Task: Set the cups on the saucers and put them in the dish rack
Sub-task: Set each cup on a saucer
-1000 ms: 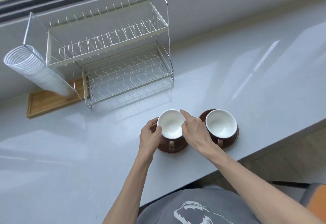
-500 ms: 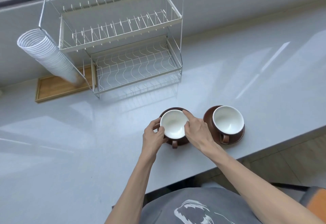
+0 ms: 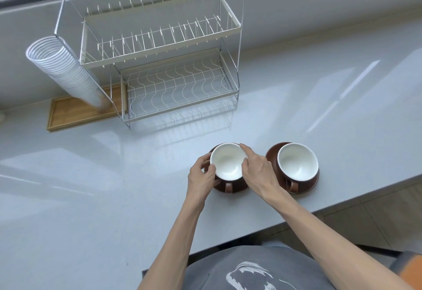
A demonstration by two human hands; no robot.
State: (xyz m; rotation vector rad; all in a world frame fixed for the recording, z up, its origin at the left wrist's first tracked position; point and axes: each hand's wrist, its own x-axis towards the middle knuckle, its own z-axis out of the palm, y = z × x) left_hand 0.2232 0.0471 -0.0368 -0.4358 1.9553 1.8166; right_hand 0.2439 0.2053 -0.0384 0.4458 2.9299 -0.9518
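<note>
Two hands closed on one brown cup (image 3: 226,164), white inside, on its saucer (image 3: 237,189); left hand (image 3: 202,179) gripping the cup's left side, right hand (image 3: 257,172) clasping its right rim, forefinger along the far edge. Just right of that grip, second cup (image 3: 298,164) seated on second saucer (image 3: 271,155), untouched; beyond both hands, well apart on the grey surface (image 3: 91,198), empty two-tier dish rack (image 3: 169,66).

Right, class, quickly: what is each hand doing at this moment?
Left hand: closed on the left side of the left cup.
Right hand: closed on the same cup's right rim.
</note>
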